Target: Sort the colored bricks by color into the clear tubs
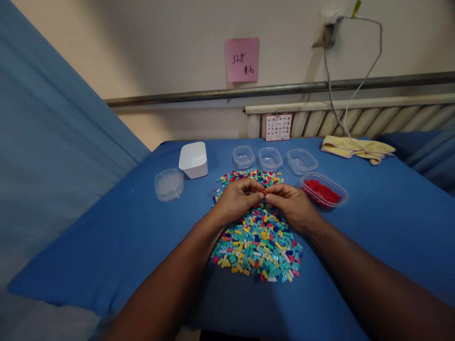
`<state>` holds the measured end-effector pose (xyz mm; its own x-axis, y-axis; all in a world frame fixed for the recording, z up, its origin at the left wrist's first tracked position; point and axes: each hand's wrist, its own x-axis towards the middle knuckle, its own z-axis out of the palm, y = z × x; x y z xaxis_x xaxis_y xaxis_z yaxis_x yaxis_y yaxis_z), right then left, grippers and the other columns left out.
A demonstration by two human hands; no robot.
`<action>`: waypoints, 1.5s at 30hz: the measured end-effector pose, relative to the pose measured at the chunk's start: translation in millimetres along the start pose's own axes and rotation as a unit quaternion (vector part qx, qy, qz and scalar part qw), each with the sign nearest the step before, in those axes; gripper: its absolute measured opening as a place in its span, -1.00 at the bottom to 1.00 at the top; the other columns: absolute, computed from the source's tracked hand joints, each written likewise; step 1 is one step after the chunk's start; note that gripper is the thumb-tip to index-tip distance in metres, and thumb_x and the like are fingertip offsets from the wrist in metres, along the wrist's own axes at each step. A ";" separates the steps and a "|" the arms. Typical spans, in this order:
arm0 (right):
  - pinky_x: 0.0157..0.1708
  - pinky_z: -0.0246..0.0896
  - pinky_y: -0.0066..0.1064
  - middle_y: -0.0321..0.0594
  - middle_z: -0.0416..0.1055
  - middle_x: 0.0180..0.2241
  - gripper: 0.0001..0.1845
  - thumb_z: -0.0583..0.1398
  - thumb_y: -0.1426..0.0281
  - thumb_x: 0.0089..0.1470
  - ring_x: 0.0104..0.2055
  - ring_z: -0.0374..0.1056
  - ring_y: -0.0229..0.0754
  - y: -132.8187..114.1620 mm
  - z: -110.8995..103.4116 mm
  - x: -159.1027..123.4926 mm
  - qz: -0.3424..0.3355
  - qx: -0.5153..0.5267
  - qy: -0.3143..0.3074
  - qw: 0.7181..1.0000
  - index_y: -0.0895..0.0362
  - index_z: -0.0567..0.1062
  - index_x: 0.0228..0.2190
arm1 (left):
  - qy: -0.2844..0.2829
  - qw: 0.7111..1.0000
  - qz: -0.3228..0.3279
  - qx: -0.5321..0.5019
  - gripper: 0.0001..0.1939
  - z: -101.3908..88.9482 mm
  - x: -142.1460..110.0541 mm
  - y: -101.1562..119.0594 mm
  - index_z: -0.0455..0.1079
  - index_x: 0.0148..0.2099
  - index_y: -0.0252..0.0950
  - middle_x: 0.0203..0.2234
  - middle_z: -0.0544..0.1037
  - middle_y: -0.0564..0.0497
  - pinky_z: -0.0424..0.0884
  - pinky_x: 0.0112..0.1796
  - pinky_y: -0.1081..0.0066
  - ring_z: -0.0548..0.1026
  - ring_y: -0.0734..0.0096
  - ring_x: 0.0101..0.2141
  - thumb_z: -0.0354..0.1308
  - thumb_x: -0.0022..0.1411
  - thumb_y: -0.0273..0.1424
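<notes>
Pinching a red piece point(265, 192) together, the left hand point(237, 199) and right hand point(294, 204) are holding fingertip to fingertip over the bricks point(261, 246), forearms point(177, 267) slanting from near left and right.

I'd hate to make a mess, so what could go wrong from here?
The small red piece, pinched at the fingertips of the left hand and right hand, could slip and get lost in the mixed pile below. The tub beside the right hand looks open, so a knock might spill its red pieces.
</notes>
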<state>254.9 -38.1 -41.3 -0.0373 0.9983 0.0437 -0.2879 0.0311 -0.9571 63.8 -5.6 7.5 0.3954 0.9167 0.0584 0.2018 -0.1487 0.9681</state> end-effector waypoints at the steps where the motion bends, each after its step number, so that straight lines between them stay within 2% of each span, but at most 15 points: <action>1: -0.21 0.40 -0.31 -0.25 0.66 -0.32 -0.65 0.58 0.15 -0.11 -0.31 0.48 -0.20 -0.6 0.4 0.0 0.002 -0.002 0.001 1.000 0.03 0.74 -0.28 | 0.000 1.000 -0.001 0.005 -0.79 -0.1 -0.5 0.6 0.61 -0.19 -0.31 -0.44 0.57 0.07 0.35 -0.37 0.46 0.45 0.51 -0.43 0.41 0.17 -0.31; 9: -0.34 0.38 -0.32 -0.26 0.61 -0.43 -0.64 0.50 0.09 -0.01 -0.41 0.43 -0.20 -1.9 0.2 0.6 -0.014 -0.075 0.024 0.997 0.05 0.76 -0.24 | 0.010 1.000 -0.017 0.010 -0.80 0.7 -2.0 0.1 0.62 -0.14 -0.31 -0.40 0.62 0.04 0.38 -0.34 0.45 0.50 0.48 -0.41 0.37 0.19 -0.34; 15: -0.28 0.37 -0.30 -0.27 0.62 -0.41 -0.68 0.43 0.10 0.12 -0.37 0.44 -0.19 2.2 -0.3 -0.8 -0.060 -0.131 0.030 0.989 0.04 0.78 -0.20 | 0.023 1.000 -0.012 0.008 -0.83 2.8 -0.4 -1.6 0.58 -0.20 -0.32 -0.43 0.59 0.07 0.36 -0.36 0.47 0.48 0.49 -0.42 0.38 0.16 -0.35; 21: -0.23 0.39 -0.26 -0.21 0.67 -0.31 -0.65 0.43 0.07 0.13 -0.27 0.49 -0.11 6.8 -0.7 -0.2 -0.071 -0.132 0.035 0.988 0.05 0.76 -0.19 | 0.028 0.998 0.027 0.050 -0.88 4.7 -3.8 3.4 0.60 -0.21 -0.31 -0.36 0.64 0.02 0.43 -0.28 0.42 0.52 0.44 -0.35 0.32 0.23 -0.37; 26: -0.34 0.30 -0.33 -0.24 0.59 -0.41 -0.64 0.44 0.04 0.12 -0.36 0.40 -0.17 3.7 -1.0 -1.2 -0.064 -0.120 0.029 0.990 0.08 0.69 -0.29 | 0.032 0.995 0.026 0.087 -0.90 4.6 -5.0 2.7 0.59 -0.21 -0.30 -0.35 0.64 0.00 0.42 -0.30 0.40 0.52 0.42 -0.35 0.31 0.25 -0.39; 31: -0.40 0.24 -0.35 -0.26 0.54 -0.43 -0.62 0.39 -0.01 0.18 -0.40 0.35 -0.19 0.9 -0.1 -2.9 -0.071 -0.147 0.011 0.987 0.07 0.67 -0.30 | 0.035 0.993 0.040 0.106 -0.90 4.9 -2.4 -3.5 0.59 -0.19 -0.29 -0.33 0.65 0.01 0.42 -0.30 0.42 0.55 0.41 -0.33 0.29 0.23 -0.44; 45: -0.36 0.32 -0.34 -0.26 0.56 -0.46 -0.57 0.51 -0.02 -0.02 -0.42 0.39 -0.21 -1.0 -2.3 0.1 -0.015 -0.090 0.036 0.995 0.08 0.67 -0.36 | 0.019 0.988 0.066 0.139 -0.90 5.2 -3.9 -1.1 0.66 -0.18 -0.25 -0.31 0.71 0.02 0.50 -0.21 0.38 0.61 0.37 -0.30 0.30 0.30 -0.42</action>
<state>257.4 -38.0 -41.1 0.0391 0.9976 0.0578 -0.1108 0.0618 -0.9919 66.7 -11.0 5.0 0.4019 0.8949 0.1939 0.3915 -0.3593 0.8471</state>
